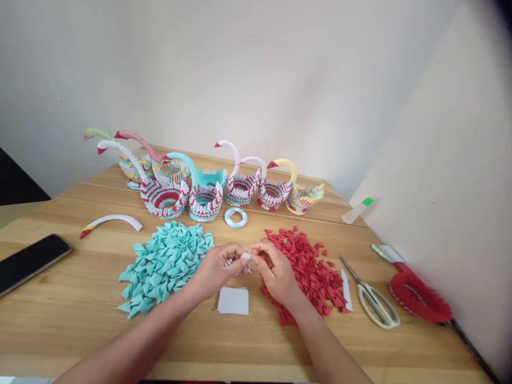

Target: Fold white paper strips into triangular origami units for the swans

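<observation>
My left hand (220, 266) and my right hand (276, 269) meet in the middle of the table, fingers closed on one small white piece of paper (245, 256). A few more white folded pieces partly show behind my left fingertips. Just below my hands lies a stack of white paper rectangles (233, 301). A heap of turquoise folded paper triangles (168, 261) spreads to the left of my left hand. Beside and behind my right hand is a heap of red folded paper triangles (308, 266); my right forearm covers part of its near edge.
Several paper swans (165, 200) stand along the back, with a turquoise-and-white ring (236, 218) in front. A white swan neck (116, 217) and a phone (32, 261) lie left. Scissors (376, 301), a red paper piece (420, 293) and a green-tipped strip (357, 210) are right, near the wall.
</observation>
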The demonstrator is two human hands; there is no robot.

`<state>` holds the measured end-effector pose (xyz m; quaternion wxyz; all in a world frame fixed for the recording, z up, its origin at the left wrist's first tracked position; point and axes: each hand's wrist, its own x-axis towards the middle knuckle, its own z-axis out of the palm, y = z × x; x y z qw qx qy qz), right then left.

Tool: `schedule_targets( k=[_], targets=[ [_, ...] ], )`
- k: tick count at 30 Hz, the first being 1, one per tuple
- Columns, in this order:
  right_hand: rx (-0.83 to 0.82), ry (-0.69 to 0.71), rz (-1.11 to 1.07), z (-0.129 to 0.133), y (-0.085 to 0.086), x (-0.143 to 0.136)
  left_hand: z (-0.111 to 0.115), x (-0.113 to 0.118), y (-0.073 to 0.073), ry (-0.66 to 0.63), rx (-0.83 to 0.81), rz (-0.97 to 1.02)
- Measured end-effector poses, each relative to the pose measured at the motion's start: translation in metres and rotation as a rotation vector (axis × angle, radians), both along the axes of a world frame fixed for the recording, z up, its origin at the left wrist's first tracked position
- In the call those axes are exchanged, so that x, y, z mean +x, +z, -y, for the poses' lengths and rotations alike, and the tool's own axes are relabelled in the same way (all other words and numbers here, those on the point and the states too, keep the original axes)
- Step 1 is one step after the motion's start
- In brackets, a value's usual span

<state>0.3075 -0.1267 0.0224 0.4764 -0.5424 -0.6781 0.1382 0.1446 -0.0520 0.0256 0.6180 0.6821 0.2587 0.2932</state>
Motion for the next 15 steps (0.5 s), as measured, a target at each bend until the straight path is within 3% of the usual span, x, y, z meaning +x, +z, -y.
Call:
schedule_targets(
  k=[5, 11, 15],
  targets=[
    [-0.096, 0.051, 0.013, -0.0018, 0.0035, 0.0012, -0.0003, -0.001, -0.0011, 0.031, 0.11, -0.056],
    [-0.116, -0.015, -0.093, -0.0054, 0.0013, 0.0048, -0.003, -0.0009, -0.0006, 0.009, 0.055, -0.056],
    [-0.192, 0.001, -0.145, -0.0063, 0.0025, 0.005, -0.0038, -0.0023, -0.0019, 0.025, 0.116, -0.071]
  ],
)
